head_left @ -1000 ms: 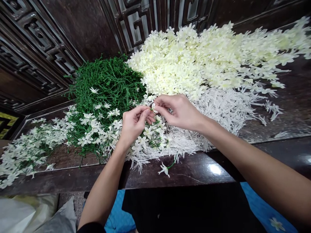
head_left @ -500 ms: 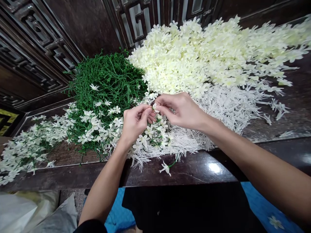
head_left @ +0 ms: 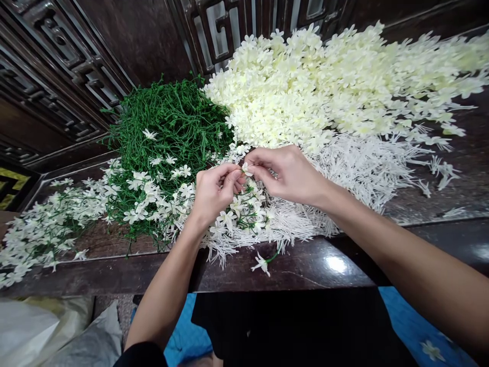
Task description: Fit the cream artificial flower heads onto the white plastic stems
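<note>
Between my two hands is a small white artificial flower [head_left: 246,169]. My right hand [head_left: 284,171] pinches the flower at its petals. My left hand [head_left: 219,188] is closed in a pinch right against it, on what looks like its green stem; the fingers cover most of that stem. Just below the hands lie white flowers on green stems [head_left: 227,220]. A heap of green plastic stems [head_left: 168,122] is to the left, and loose cream petals [head_left: 290,97] are piled behind. White stamen pieces [head_left: 355,168] spread out to the right, partly under my right forearm.
Finished-looking white flowers [head_left: 57,219] lie along the left of the dark wooden bench [head_left: 126,275]. One flower [head_left: 262,264] hangs at the front edge. Carved wooden panels [head_left: 153,41] rise behind. Pale sacks [head_left: 34,331] stand at the lower left.
My hands stay together at the same flower, with hardly any finger movement. The whole view has shifted very slightly.
</note>
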`<move>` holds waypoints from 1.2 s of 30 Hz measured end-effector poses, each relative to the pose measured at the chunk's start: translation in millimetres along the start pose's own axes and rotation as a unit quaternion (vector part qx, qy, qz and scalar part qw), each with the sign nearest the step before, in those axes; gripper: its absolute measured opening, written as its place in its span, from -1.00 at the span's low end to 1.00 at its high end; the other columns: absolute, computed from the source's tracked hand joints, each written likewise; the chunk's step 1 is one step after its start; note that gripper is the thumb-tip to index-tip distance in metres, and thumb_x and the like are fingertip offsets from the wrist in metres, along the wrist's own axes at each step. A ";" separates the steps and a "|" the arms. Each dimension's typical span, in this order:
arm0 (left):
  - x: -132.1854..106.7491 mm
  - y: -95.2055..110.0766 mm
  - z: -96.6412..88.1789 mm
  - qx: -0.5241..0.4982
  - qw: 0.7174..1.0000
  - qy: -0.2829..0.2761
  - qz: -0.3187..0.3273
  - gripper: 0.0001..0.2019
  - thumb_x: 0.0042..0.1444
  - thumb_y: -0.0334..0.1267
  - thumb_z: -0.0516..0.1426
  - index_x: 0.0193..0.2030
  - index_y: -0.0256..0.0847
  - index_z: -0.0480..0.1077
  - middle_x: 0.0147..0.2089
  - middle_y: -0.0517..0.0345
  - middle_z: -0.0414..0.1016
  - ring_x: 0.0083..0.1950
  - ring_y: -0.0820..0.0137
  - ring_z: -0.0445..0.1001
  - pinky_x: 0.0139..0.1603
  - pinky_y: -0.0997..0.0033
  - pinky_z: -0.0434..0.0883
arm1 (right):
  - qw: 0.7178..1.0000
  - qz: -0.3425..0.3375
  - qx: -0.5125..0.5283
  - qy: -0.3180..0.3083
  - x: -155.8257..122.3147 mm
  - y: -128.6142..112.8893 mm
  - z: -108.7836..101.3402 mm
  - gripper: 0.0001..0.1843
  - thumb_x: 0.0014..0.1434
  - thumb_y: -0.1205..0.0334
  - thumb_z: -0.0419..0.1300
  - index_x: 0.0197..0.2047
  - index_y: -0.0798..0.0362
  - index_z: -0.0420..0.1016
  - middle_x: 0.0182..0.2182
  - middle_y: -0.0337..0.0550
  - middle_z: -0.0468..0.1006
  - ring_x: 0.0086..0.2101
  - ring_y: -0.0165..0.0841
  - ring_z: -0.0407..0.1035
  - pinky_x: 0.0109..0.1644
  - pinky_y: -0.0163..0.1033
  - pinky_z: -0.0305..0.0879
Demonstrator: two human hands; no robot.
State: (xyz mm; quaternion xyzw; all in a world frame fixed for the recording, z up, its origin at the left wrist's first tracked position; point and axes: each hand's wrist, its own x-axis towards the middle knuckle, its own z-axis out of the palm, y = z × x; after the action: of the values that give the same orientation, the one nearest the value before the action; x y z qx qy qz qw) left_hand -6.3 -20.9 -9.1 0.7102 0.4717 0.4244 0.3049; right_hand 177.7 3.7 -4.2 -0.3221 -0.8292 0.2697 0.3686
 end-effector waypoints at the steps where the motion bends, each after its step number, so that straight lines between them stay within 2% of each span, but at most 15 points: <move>1: -0.1 0.2 -0.1 0.005 1.000 0.000 0.001 -0.86 0.20 -0.34 0.14 -0.37 -0.22 0.48 -0.48 0.13 0.59 -0.53 0.49 0.51 -0.48 0.51 0.50 | 1.000 0.000 0.001 -0.003 -0.2 0.1 0.8 -0.82 0.23 0.38 0.05 -0.29 0.06 0.49 -0.46 -0.16 0.54 -0.57 -0.43 0.29 -0.52 -0.25 0.21; 5: -1.0 -0.2 -0.5 0.034 0.999 0.001 0.008 -0.86 0.22 -0.34 0.13 -0.36 -0.21 0.47 -0.46 0.14 0.61 -0.51 0.48 0.53 -0.47 0.50 0.51 | 1.000 -0.006 -0.015 -0.006 -1.0 0.4 3.1 -0.81 0.23 0.37 0.04 -0.27 0.05 0.48 -0.44 -0.14 0.56 -0.55 -0.42 0.32 -0.51 -0.24 0.24; 11: -3.1 -2.7 0.3 0.075 0.996 0.007 0.044 -0.83 0.23 -0.38 0.10 -0.36 -0.19 0.47 -0.47 0.18 0.58 -0.51 0.50 0.52 -0.47 0.49 0.47 | 0.999 -0.016 -0.018 -0.022 -2.4 1.6 5.4 -0.82 0.23 0.42 0.03 -0.27 0.06 0.44 -0.46 -0.17 0.52 -0.59 -0.49 0.26 -0.57 -0.31 0.17; 15: -3.6 -0.9 -0.1 0.090 0.993 0.014 0.072 -0.83 0.23 -0.41 0.09 -0.36 -0.20 0.46 -0.48 0.20 0.57 -0.51 0.51 0.50 -0.48 0.49 0.43 | 0.999 -0.031 -0.005 -0.010 -2.6 1.3 5.0 -0.82 0.23 0.44 0.03 -0.26 0.09 0.44 -0.47 -0.18 0.51 -0.59 -0.51 0.24 -0.58 -0.33 0.14; 19: -1.8 1.8 -1.8 0.078 0.995 0.003 0.061 -0.83 0.23 -0.38 0.10 -0.37 -0.20 0.47 -0.49 0.20 0.55 -0.53 0.51 0.47 -0.49 0.48 0.41 | 0.999 -0.034 -0.003 -0.005 -1.5 -0.8 2.0 -0.81 0.27 0.41 0.04 -0.26 0.14 0.48 -0.47 -0.16 0.53 -0.58 -0.49 0.27 -0.55 -0.30 0.19; 23: 1.7 4.4 -3.8 -0.017 1.000 -0.011 -0.002 -0.87 0.23 -0.31 0.14 -0.29 -0.22 0.52 -0.43 0.14 0.57 -0.49 0.50 0.50 -0.45 0.48 0.47 | 0.999 0.023 0.043 -0.006 1.5 -2.6 -3.5 -0.83 0.32 0.29 0.11 -0.22 0.13 0.52 -0.39 -0.10 0.58 -0.48 -0.40 0.39 -0.42 -0.21 0.38; 27: 6.3 4.3 -7.8 -0.152 0.986 0.048 -0.047 -0.88 0.21 -0.24 0.20 -0.29 -0.24 0.49 -0.40 0.09 0.60 -0.46 0.48 0.54 -0.41 0.46 0.53 | 0.987 0.099 0.104 0.073 5.9 2.9 -15.9 -0.85 0.29 0.20 0.22 -0.13 0.09 0.53 -0.26 -0.02 0.58 -0.28 -0.30 0.49 -0.19 -0.09 0.53; 30: 9.3 3.1 -12.8 -0.227 0.964 0.109 -0.089 -0.83 0.18 -0.18 0.24 -0.31 -0.24 0.46 -0.42 0.12 0.57 -0.50 0.49 0.53 -0.49 0.48 0.51 | 0.970 0.171 0.028 0.172 7.8 14.0 -27.8 -0.83 0.28 0.29 0.20 -0.06 0.10 0.52 -0.25 0.00 0.56 -0.25 -0.25 0.50 -0.14 -0.01 0.52; 32: 10.3 2.6 -15.6 -0.255 0.949 0.140 -0.120 -0.81 0.16 -0.15 0.27 -0.31 -0.25 0.45 -0.45 0.16 0.53 -0.53 0.50 0.51 -0.56 0.50 0.47 | 0.950 0.225 -0.058 0.211 7.7 22.3 -33.5 -0.79 0.23 0.36 0.21 -0.06 0.12 0.55 -0.24 0.02 0.58 -0.21 -0.17 0.50 -0.09 0.06 0.49; 34: 10.9 2.3 -17.0 -0.269 0.940 0.155 -0.143 -0.79 0.15 -0.15 0.28 -0.30 -0.26 0.44 -0.47 0.20 0.49 -0.55 0.51 0.48 -0.61 0.52 0.44 | 0.943 0.252 -0.110 0.190 6.5 28.8 -35.5 -0.77 0.20 0.36 0.22 -0.06 0.15 0.58 -0.23 0.06 0.60 -0.20 -0.12 0.51 -0.10 0.09 0.49; 36: 11.3 1.7 -17.2 -0.277 0.934 0.161 -0.160 -0.81 0.16 -0.18 0.27 -0.28 -0.26 0.42 -0.49 0.21 0.47 -0.56 0.51 0.46 -0.63 0.53 0.41 | 0.951 0.238 -0.150 0.127 4.5 32.6 -33.7 -0.77 0.20 0.35 0.22 -0.08 0.16 0.60 -0.19 0.11 0.61 -0.17 -0.09 0.50 -0.06 0.13 0.47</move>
State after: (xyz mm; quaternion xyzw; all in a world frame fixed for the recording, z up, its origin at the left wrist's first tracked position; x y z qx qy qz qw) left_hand -18.7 -10.4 3.7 0.4346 0.4858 0.5925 0.4734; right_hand 212.8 35.1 -4.9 -0.5932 -0.7058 0.1788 0.3435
